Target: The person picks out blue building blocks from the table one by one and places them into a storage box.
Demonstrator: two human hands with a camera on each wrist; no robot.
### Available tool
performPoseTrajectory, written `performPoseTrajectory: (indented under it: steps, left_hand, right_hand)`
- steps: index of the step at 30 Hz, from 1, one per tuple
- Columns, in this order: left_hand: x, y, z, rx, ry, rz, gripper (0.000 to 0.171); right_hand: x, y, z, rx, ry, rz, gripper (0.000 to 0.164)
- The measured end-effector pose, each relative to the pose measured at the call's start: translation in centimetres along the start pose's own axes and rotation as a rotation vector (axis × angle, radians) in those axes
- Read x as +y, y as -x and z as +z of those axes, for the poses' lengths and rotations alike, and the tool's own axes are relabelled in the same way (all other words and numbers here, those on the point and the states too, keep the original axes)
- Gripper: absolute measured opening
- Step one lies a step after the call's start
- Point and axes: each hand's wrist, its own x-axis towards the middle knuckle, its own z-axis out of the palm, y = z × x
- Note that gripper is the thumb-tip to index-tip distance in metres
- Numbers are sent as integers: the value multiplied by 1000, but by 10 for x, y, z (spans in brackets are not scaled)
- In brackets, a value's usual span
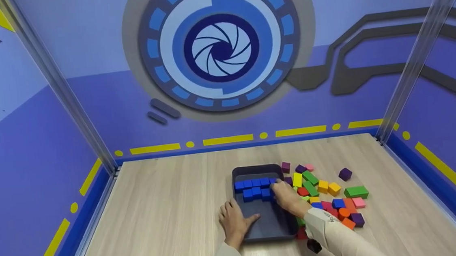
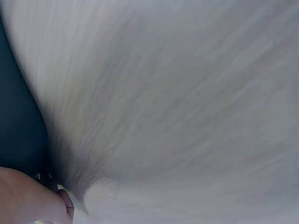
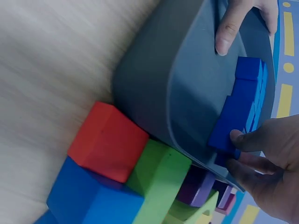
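A dark grey tray [image 1: 266,224] lies lengthwise on the table. Across its far part, small blue cubes [image 1: 255,183] form one row, with a shorter row in front. My right hand [image 1: 290,198] reaches over the tray's right wall and pinches a blue cube at the right end of the front row. The right wrist view shows its thumb on top of that blue cube [image 3: 224,133] and the fingers below. My left hand [image 1: 234,221] holds the tray's left wall, thumb inside and fingers along the outside. The left wrist view shows mainly blurred tabletop.
Loose coloured blocks [image 1: 310,188] crowd the tray's right side, among them green, yellow, orange, red and purple ones. One purple cube [image 1: 345,173] lies apart, farther right. Blue-violet panels [image 1: 228,132] enclose the wooden table [image 1: 169,214] at the back and sides.
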Motion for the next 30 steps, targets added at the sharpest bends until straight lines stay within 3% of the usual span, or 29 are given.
performPoseTrajectory:
  steps: [8,15,18,21,24,27,30]
  left_hand:
    - [3,2,-1,-20,2,-2,95]
    - [0,2,-2,8,-3,13,93]
    - [-2,2,-1,24,-5,27,92]
    - [-4,2,0,24,-11,31,92]
    - [-4,1,0,7,-14,24,93]
    - [-4,1,-2,-6,-9,22,93]
    - [-2,0,-3,-10,-4,22,92]
  right_hand:
    - [7,3,-3,18,-7,10,16]
    - [27,4,-34,59,-3,12,15]
    - [39,12,-50,-17,-2,76,5]
    - [50,22,-63,-134,-12,134,21]
    - [58,32,-70,-246,-26,175,25]
    - [63,42,-75,-334,-1,214,3]
    - [66,48,-80,-396,14,222,13]
